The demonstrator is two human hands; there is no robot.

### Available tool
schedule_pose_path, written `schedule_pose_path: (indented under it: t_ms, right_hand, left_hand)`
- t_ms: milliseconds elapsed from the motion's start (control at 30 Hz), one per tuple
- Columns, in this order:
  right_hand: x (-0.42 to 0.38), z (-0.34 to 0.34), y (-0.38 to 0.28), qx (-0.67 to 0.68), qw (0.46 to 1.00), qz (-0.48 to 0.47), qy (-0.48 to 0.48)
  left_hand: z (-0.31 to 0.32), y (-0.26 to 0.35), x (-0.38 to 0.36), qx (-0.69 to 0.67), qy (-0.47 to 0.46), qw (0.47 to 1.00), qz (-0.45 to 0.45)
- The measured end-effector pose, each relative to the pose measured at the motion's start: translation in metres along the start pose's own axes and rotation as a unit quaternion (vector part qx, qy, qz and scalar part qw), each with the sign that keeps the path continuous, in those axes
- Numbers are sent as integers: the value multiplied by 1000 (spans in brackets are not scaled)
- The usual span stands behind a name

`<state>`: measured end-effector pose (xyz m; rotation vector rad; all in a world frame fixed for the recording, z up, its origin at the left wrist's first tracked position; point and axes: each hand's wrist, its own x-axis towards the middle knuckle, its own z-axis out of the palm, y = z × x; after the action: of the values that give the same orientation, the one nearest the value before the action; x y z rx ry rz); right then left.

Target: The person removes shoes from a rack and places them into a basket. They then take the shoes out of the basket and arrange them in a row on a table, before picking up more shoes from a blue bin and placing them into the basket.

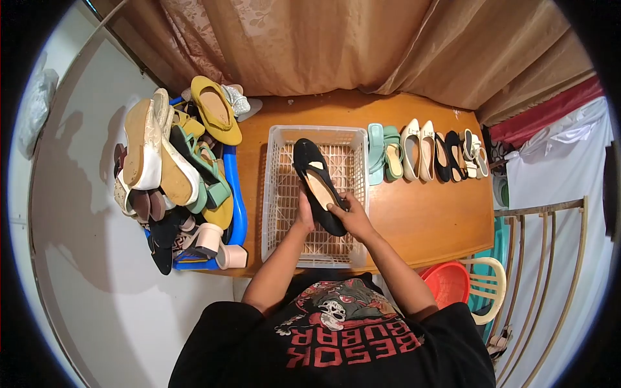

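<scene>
A black flat shoe [315, 176] with a tan insole is held over the white plastic basket [279, 194] in the middle of the wooden table. My right hand [352, 215] grips the shoe's heel end from the right. My left hand [304, 215] touches the shoe's left side near the heel. The shoe's toe points away from me, toward the basket's far wall.
A blue bin [237, 200] heaped with mixed shoes stands at the table's left end. A row of paired shoes [427, 152] lines the table right of the basket. A red basket [449, 283] and a chair [488, 288] stand at lower right; curtains hang behind.
</scene>
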<state>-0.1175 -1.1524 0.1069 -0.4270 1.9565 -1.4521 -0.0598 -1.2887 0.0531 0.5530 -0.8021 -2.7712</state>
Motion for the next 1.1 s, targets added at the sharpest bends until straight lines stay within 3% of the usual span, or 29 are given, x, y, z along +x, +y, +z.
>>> schedule_pose_path:
  t_ms: [67,100,133,200,233,333,400,500,567,667,800,867,933,1000,1100]
  right_hand:
    - [-4,0,7,148,988,29,-24]
    - [-9,0,8,130,991,24,-12]
    - [-17,-2,10,126,992,23,-11]
    - [-34,-4,11,133,991,-34,-4]
    - [-40,-7,11,133,990,-38,-8]
    - [-53,-23,3,164,984,-67,0]
    - [-58,-41,-11,192,981,-18,-33]
    - [-66,-61,-16,186,981,-52,-8]
    - [-72,-77,-11,182,982,-55,-18]
    - [-78,-94,-2,187,980,-63,2]
    - [-96,-115,1,174,982,-69,3]
    - [-102,-119,6,149,980,-123,36]
    - [-97,-117,16,106,980,-155,72]
    - [-96,-120,19,60,976,-183,103]
    - [-98,-124,9,43,975,-191,104]
  left_hand:
    - [-2,-6,8,-48,33,998,-18]
    - [2,1,12,-70,-46,996,-15]
    - [8,7,11,-13,37,999,-2]
    - [13,12,23,-54,34,998,12]
    - [13,16,25,-50,-28,998,16]
    - [42,16,24,-37,-27,999,22]
    - [62,14,14,-5,-45,999,18]
    - [70,-3,11,19,-42,999,7]
    - [87,-16,7,24,-66,997,43]
    - [142,-19,-24,-21,-79,996,46]
    - [137,-42,-25,69,-68,994,46]
    - [138,-52,-29,114,-90,987,64]
    - [127,-75,-24,155,63,983,71]
    - [128,-87,-29,113,49,991,54]
    - [152,-86,-50,185,60,980,45]
